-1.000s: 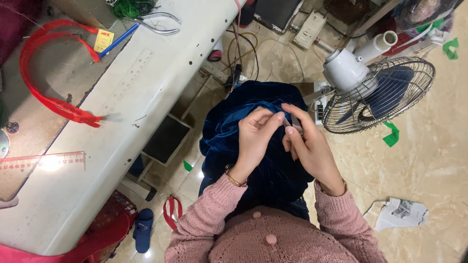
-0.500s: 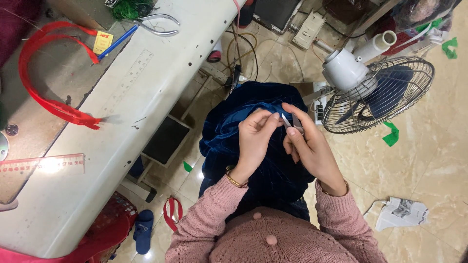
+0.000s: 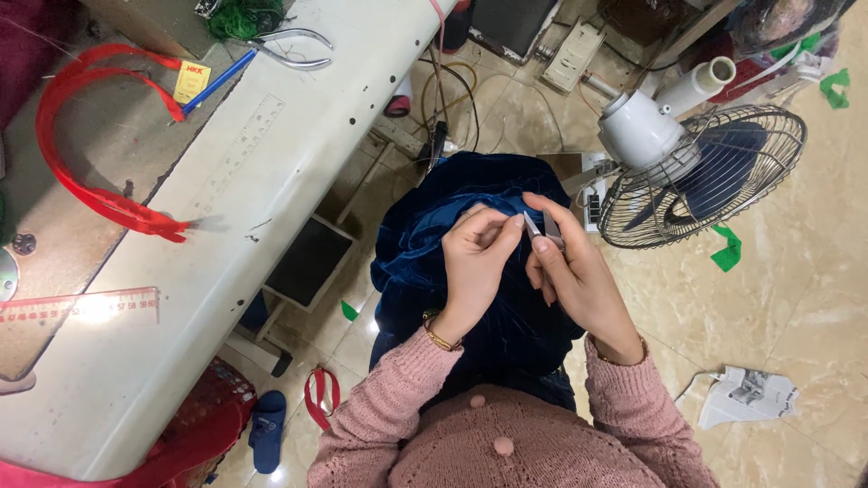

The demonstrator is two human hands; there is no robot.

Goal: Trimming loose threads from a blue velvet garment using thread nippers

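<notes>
A bundle of dark blue velvet cloth [image 3: 425, 244] rests on my lap. My left hand [image 3: 475, 262] pinches a fold of it near the top, fingers curled. Close beside it, my right hand [image 3: 574, 276] holds a small pair of metal thread snips [image 3: 540, 228], with the tips at the cloth where the two hands meet. Both wrists wear thin gold bangles and pink knitted sleeves.
A white sewing table [image 3: 226, 208] runs along the left, with a red zipper tape [image 3: 81, 145], scissors [image 3: 294, 50], a blue pen [image 3: 215, 83] and a ruler [image 3: 77, 305]. A floor fan [image 3: 701, 172] stands right of my hands. Cables, power strips and crumpled paper [image 3: 746, 393] lie on the tiled floor.
My hands stay together at the cloth. The fingers have shifted slightly, and the metal snips now show more clearly between them.
</notes>
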